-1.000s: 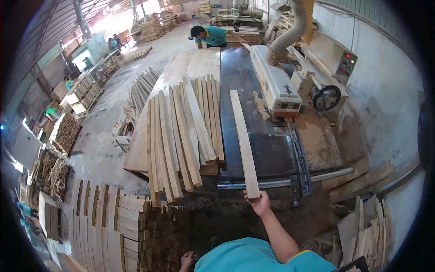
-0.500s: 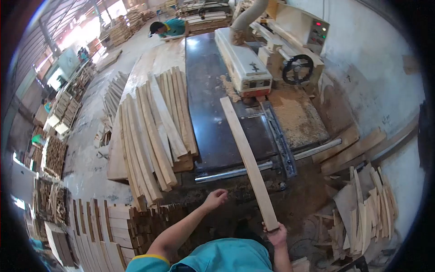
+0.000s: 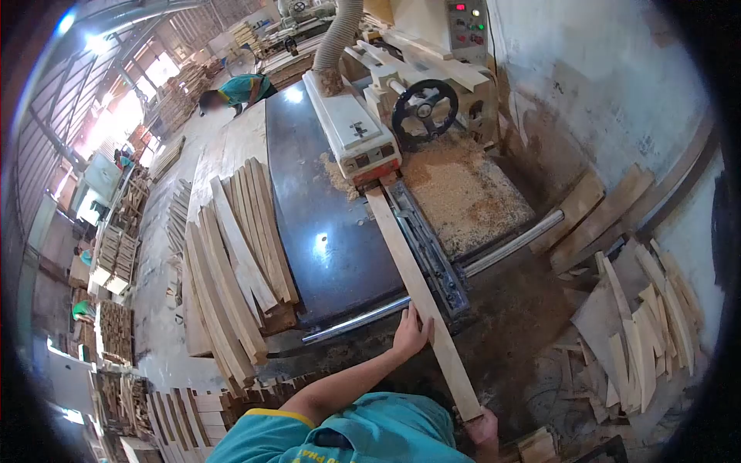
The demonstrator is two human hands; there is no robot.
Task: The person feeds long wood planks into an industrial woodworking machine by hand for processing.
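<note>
The step in hand looks like lining up one plank [image 3: 417, 285] with the machine: it lies lengthwise ahead of the fingers, its far end at the red-edged foot of the white hood [image 3: 345, 123]; whether it reaches underneath, I cannot tell. The right hand [image 3: 483, 427] grips the near end; the left hand [image 3: 411, 333] has partly curled fingers against the plank's left edge, though whether they pinch it is unclear. The next move seems to call for even pressure from both hands, keeping the plank parallel to the single metal guide [image 3: 432, 255] just right of it, beyond the left fingers. Counted, there are two hands, one held plank, one hood, one handwheel [image 3: 424, 110] and one hose [image 3: 342, 35] farther off, and one co-worker [image 3: 245, 89] well beyond the fingers. The strips [image 3: 266, 231] left of the fingers overlap too much for an exact count.
</note>
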